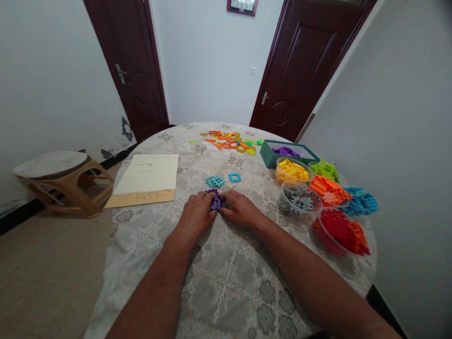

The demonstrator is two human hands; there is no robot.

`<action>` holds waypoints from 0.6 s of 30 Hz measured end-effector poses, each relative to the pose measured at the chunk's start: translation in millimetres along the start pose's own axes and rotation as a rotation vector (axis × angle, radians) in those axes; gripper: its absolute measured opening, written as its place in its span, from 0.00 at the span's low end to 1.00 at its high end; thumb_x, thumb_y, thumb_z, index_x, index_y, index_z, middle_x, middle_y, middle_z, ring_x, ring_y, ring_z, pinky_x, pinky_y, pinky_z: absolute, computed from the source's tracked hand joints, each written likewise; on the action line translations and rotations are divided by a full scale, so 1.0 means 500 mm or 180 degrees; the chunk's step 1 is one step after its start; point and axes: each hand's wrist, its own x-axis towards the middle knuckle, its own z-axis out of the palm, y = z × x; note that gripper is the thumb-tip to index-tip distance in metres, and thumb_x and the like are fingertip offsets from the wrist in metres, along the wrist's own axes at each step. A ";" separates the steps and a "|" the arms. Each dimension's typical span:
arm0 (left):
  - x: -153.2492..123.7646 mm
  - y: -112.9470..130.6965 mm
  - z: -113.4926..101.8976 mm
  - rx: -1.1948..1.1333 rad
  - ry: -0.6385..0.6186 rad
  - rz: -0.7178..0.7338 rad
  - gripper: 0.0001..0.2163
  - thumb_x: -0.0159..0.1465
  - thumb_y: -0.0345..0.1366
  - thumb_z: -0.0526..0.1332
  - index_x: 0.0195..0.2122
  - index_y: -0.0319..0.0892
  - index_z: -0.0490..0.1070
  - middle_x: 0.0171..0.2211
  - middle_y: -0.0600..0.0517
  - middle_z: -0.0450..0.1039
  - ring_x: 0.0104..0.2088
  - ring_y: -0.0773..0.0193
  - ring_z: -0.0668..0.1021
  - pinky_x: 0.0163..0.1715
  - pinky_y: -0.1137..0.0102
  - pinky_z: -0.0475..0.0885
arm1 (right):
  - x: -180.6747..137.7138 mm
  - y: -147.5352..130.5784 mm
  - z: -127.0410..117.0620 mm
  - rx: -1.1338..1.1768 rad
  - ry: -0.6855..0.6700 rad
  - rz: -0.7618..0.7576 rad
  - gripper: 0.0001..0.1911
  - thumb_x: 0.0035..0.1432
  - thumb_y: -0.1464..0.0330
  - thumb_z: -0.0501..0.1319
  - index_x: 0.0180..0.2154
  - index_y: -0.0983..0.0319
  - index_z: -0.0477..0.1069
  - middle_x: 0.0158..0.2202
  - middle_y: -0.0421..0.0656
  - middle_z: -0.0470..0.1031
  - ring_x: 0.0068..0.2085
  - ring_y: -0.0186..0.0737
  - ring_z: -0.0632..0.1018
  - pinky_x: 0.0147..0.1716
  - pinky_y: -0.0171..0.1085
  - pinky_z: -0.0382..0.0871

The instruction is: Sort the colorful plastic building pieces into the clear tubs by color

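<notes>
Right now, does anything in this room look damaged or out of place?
Yes: the left wall has dark, ragged patches near the left-hand door, perhaps peeling paint. On the far side of the table, orange and yellow pieces lie scattered, unlike those in tubs.

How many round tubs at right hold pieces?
6: yellow tub and lime tub farthest, gray tub, orange tub and blue tub midway, red tub nearest. More may be hidden.

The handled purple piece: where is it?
In the head view, the purple piece is just left of centre, held between left hand and right hand, just below the teal piece.
</notes>
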 end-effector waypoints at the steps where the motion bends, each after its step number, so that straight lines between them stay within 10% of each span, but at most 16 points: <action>1: 0.000 0.000 0.000 0.0008 -0.0017 0.0008 0.22 0.66 0.34 0.65 0.62 0.43 0.72 0.58 0.40 0.75 0.56 0.46 0.76 0.58 0.56 0.70 | -0.006 0.002 0.001 0.0061 0.0041 -0.0010 0.23 0.63 0.70 0.66 0.60 0.60 0.74 0.52 0.48 0.79 0.54 0.46 0.78 0.57 0.44 0.71; 5: -0.003 0.001 -0.002 -0.0028 -0.0112 0.0078 0.22 0.65 0.36 0.66 0.61 0.42 0.72 0.56 0.40 0.75 0.55 0.47 0.76 0.57 0.57 0.70 | -0.028 0.012 0.010 0.0248 0.0204 -0.0115 0.18 0.63 0.73 0.63 0.54 0.60 0.76 0.44 0.44 0.79 0.45 0.43 0.79 0.51 0.41 0.74; 12: -0.005 0.002 -0.005 -0.0189 -0.0129 -0.0072 0.19 0.63 0.34 0.66 0.56 0.42 0.72 0.52 0.40 0.77 0.54 0.49 0.78 0.54 0.59 0.71 | -0.027 0.018 0.023 0.0161 0.0409 -0.0336 0.34 0.63 0.70 0.64 0.69 0.58 0.64 0.66 0.52 0.72 0.65 0.49 0.74 0.65 0.50 0.68; 18: -0.007 0.005 -0.010 -0.0451 -0.0170 -0.0118 0.17 0.63 0.34 0.66 0.53 0.44 0.70 0.52 0.43 0.78 0.53 0.52 0.79 0.52 0.61 0.71 | -0.027 0.018 0.011 0.0151 0.0151 -0.0457 0.36 0.63 0.65 0.67 0.70 0.57 0.62 0.63 0.52 0.74 0.62 0.50 0.76 0.62 0.50 0.71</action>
